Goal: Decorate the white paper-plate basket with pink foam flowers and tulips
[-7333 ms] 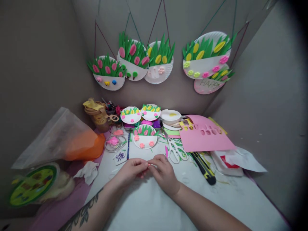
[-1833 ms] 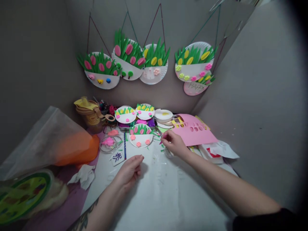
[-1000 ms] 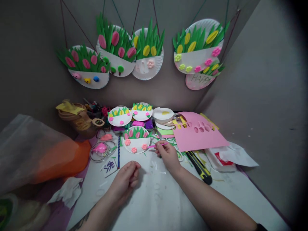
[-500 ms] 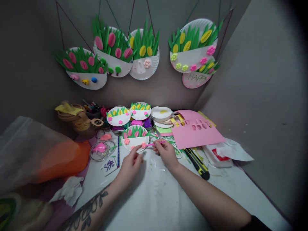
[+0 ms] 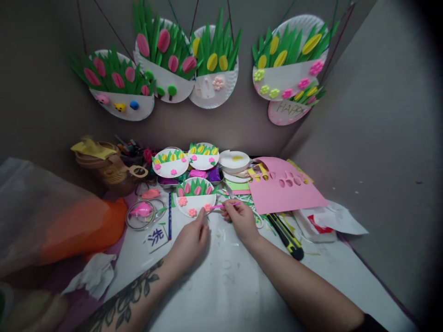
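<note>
A small paper plate pocket (image 5: 187, 204) lies on the table, with green paper grass, pink paper tulips and three coral clay flowers on its white front. My right hand (image 5: 240, 221) pinches a thin pink stick tool (image 5: 226, 205), whose left tip is at the right-hand coral flower (image 5: 207, 207). The index finger of my left hand (image 5: 190, 237) is stretched to the plate's lower edge, close beneath that flower. The other fingers of that hand are curled, and nothing shows in them.
Two finished plates (image 5: 171, 171) stand behind, on a tray of clay packets. At right are pink cut-out paper (image 5: 287, 196), a yellow-black cutter (image 5: 285, 237) and a tissue pack (image 5: 314, 223). Left are a character card (image 5: 156, 237) and an orange bag (image 5: 86, 226). Decorated plates (image 5: 290, 76) hang above.
My left hand has drawn back slightly, uncovering the lowest coral flower, and its index finger now points forward. The right hand and pink tool stay nearly in place. The view has shifted slightly.
</note>
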### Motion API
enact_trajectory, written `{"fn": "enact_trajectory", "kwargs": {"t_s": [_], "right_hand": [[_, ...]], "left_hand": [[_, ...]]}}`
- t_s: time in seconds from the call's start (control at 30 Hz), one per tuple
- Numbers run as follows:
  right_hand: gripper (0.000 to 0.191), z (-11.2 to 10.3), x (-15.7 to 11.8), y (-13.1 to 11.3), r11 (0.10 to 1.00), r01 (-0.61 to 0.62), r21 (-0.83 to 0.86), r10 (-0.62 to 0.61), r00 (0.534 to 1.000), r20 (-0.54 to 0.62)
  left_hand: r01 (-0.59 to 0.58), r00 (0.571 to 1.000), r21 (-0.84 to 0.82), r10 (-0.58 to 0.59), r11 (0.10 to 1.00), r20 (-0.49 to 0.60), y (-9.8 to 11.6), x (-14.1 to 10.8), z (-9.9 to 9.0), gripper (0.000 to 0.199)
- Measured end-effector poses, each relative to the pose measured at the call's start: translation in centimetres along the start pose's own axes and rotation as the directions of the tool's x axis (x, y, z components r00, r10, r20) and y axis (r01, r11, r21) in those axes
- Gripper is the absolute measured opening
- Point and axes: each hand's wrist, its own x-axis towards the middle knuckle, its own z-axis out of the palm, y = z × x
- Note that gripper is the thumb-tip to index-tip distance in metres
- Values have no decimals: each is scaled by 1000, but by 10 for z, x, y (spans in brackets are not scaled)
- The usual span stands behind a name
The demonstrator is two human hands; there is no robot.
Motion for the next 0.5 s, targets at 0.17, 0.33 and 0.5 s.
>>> {"fn": "enact_trajectory", "kwargs": {"t_s": [0.17,0.33,0.5], "right_hand": [[37,0,0,-1,1000,0,-4,0,1000,-3],[37,0,0,1,1000,8,-16,-8,1000,-7],[35,0,-1,1,1000,9,-26,-9,1000,-2]], "left_hand": [[13,1000,3,-13,1000,8,1,0,-1,57],[11,1000,0,-11,1000,16,2,1,-3,56],[17,1000,-10,-17,1000,10,3,1,-3,55]]}}
